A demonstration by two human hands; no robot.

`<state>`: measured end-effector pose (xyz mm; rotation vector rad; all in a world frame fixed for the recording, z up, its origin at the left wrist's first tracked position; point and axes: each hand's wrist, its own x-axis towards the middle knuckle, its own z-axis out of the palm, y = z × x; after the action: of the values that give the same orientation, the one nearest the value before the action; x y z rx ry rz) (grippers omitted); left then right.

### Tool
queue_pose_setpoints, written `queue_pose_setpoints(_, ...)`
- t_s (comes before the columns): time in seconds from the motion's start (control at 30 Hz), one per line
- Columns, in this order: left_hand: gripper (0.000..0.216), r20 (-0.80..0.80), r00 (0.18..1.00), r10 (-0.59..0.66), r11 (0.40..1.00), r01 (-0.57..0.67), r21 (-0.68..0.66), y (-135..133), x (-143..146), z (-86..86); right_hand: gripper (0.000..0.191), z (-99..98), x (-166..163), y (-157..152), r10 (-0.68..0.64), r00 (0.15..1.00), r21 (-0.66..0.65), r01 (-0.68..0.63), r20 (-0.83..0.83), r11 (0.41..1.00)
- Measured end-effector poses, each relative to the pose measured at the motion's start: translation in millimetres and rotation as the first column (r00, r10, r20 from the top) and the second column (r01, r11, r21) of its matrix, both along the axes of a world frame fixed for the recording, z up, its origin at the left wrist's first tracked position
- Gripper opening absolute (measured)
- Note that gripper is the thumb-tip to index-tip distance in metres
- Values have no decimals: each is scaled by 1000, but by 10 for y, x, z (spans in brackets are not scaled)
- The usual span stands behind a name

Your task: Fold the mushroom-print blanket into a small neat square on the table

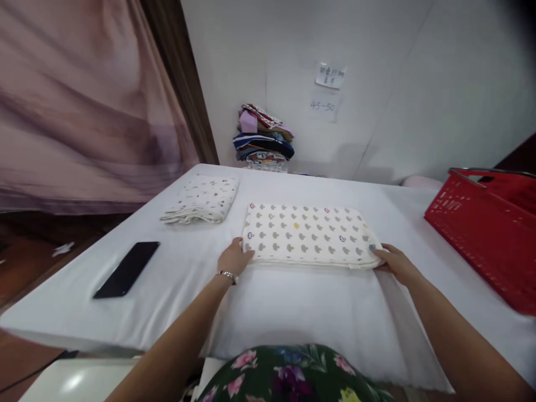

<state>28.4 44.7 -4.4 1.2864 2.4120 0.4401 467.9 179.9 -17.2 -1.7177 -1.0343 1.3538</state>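
Observation:
A white cloth printed with small grey mushrooms [310,234] lies folded into a long rectangle on the table, a few of its motifs coloured. My left hand [235,258], with a bracelet at the wrist, grips its near left corner between thumb and fingers. At the near right corner my right hand [396,263] pinches the cloth, thumb on top and fingers partly hidden beneath. Farther left rests a second folded white cloth with a small scattered print [203,198], apart from both hands.
A black phone [128,269] lies on the white-covered table [176,329] at the left. On the right stands a red plastic basket [481,240]. Folded clothes [263,137] are stacked by the back wall, and a pink curtain [84,100] hangs at the left.

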Motion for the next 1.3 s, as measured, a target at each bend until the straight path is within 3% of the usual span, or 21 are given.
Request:
queue_pose_setpoints(0.2,58,101,995,22,991,-35,128,13,12,-37,40,-79,62,12,-67,993,35,71,-100,997)
queue_pose_setpoints(0.43,69,353,934,52,975,-124,185,-83,108,-90,44,4,288,124,-118,990,149,128,-75,981)
queue_pose_setpoints(0.67,71,293,956,-3,965,-73,251,-257,249,-170,45,-157,290,34,-134,988,72,129,74,989)
queue_pose_setpoints(0.73,70,249,968,-24,967,-40,250,-265,251,-162,49,-155,296,40,-103,983,83,91,152,992)
queue_pose_setpoints(0.8,69,207,978,-40,967,-14,256,-262,248,-156,55,-114,307,55,-32,941,90,1,337,996)
queue_pose_setpoints(0.87,68,200,979,-41,966,-13,259,-254,243,-159,58,-49,292,55,48,777,92,-135,628,987)
queue_pose_setpoints(0.93,66,227,974,-15,968,-43,249,-243,237,-171,57,8,215,26,54,509,119,-301,859,946)
queue_pose_setpoints(0.97,65,244,970,2,968,-63,243,-238,234,-178,55,21,146,1,27,408,147,-390,913,909)
queue_pose_setpoints(1.0,64,258,966,16,967,-80,240,-232,231,-186,54,20,59,-28,-1,362,187,-479,932,857)
queue_pose_setpoints(1.1,60,282,959,39,962,-112,248,-224,226,-207,53,-88,-262,-127,34,406,288,-702,913,652)
queue_pose_setpoints(1.17,58,291,956,46,959,-124,257,-230,224,-214,54,-223,-454,-188,112,394,280,-799,912,532)
queue_pose_setpoints(1.23,58,300,953,51,955,-135,264,-244,224,-216,52,-357,-574,-231,157,327,218,-850,932,479)
queue_pose_setpoints(1.3,58,311,949,48,953,-136,269,-261,225,-212,50,-447,-615,-249,181,270,155,-863,946,480)
